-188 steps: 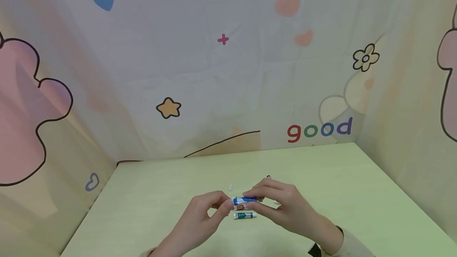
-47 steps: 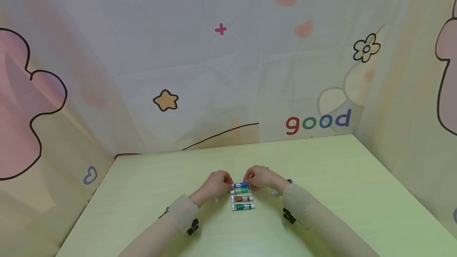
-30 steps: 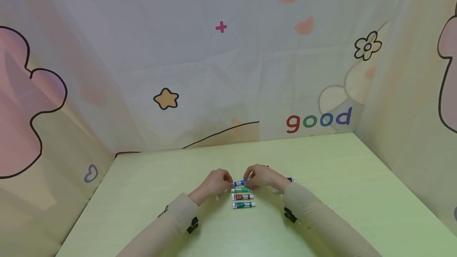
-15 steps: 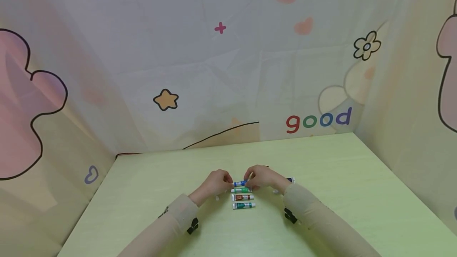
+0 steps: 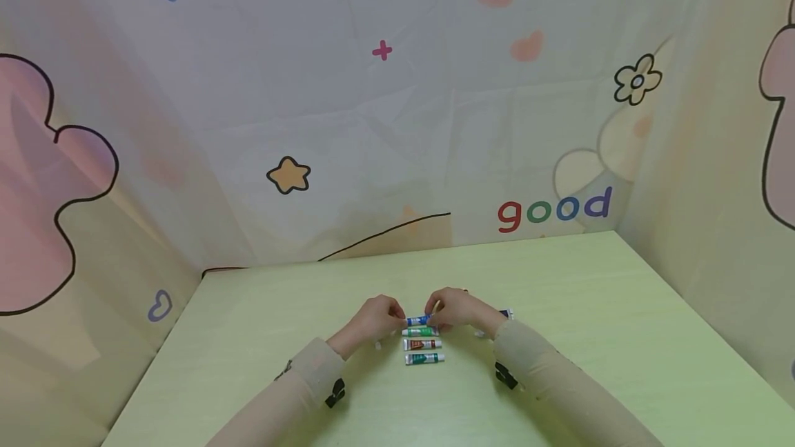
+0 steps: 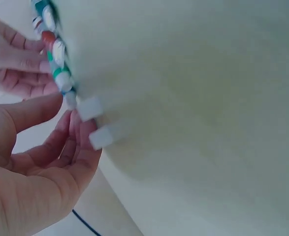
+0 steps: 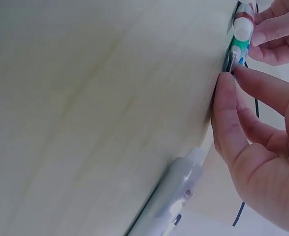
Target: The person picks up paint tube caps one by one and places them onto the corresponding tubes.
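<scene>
A small blue paint tube [image 5: 417,321] lies crosswise at the far end of a row of tubes. My left hand [image 5: 375,319] pinches its white-capped left end; in the left wrist view, thumb and fingers meet at the white cap [image 6: 71,101]. At its other end my right hand [image 5: 456,308] pinches the flat crimped tail, partly hidden by the fingers. Nearer me in the row are a light green tube [image 5: 419,332], a brown-red tube [image 5: 422,345] and a dark green tube [image 5: 425,359], roughly parallel.
Small white blocky pieces [image 6: 102,137] lie beside the left hand. A silvery-white tube [image 7: 171,196] with a white cap lies near the right hand, and a dark-labelled tube [image 5: 506,314] shows past the right wrist. Printed cloth [image 5: 348,123] walls the pale green table [image 5: 279,295].
Several seconds ago both hands held the blue tube nearer me, above the brown-red one. Both have moved away from me, and the blue tube now heads the row. The last second shows only slight shifts.
</scene>
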Demonstrator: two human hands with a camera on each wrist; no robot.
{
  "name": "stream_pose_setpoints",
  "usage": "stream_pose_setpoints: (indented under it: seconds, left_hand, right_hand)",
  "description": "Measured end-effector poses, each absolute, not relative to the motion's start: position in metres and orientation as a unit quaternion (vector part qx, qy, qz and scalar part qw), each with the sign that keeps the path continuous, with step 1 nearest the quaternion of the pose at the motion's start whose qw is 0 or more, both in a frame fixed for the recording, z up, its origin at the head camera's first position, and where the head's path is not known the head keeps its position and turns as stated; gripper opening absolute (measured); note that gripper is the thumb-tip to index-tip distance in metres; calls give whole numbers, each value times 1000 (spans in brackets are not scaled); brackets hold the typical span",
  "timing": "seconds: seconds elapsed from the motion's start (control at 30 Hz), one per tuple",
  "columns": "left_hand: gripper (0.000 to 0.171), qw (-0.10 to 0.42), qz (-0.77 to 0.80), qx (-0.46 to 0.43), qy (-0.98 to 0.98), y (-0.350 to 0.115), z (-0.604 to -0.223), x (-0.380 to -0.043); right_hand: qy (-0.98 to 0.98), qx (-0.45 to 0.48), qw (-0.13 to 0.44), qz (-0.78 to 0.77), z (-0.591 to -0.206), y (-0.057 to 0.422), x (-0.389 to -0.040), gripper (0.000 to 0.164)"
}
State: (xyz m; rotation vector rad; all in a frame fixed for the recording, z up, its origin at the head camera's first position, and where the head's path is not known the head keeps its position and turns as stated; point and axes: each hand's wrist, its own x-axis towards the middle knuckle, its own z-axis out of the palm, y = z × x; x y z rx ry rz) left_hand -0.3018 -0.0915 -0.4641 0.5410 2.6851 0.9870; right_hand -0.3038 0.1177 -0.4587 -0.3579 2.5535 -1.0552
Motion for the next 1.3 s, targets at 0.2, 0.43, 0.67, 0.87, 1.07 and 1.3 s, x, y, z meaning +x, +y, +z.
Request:
stream_pose_setpoints:
  seconds: [0.2,0.43,0.67,0.87,1.07,1.3]
  left_hand:
    - [14,115,330,182,919,-109,-456,-302]
    - [13,102,348,174,916,-140,-448,-304]
    - [12,103,368,144,913,-168,-443,-302]
    - [11,101,361,142,916,-179,-438,-296]
    - [12,106,368,169,908,-173,-438,-293]
    - [11,111,338,170,919,-161,-449,-290]
  right_hand:
    - [901,-125,165,-382,-456,128,-303,27]
    - [904,-116,140,-387,-442,155,-308,27]
    - [910,-114,119,-380,-433,186,-309,26]
    - [918,-108,109,-365,-430,204,-305,22]
    - [925,-94,112,-351,-438,206,-311,25]
    - [939,-84,114,-314,-453,197,-314,28]
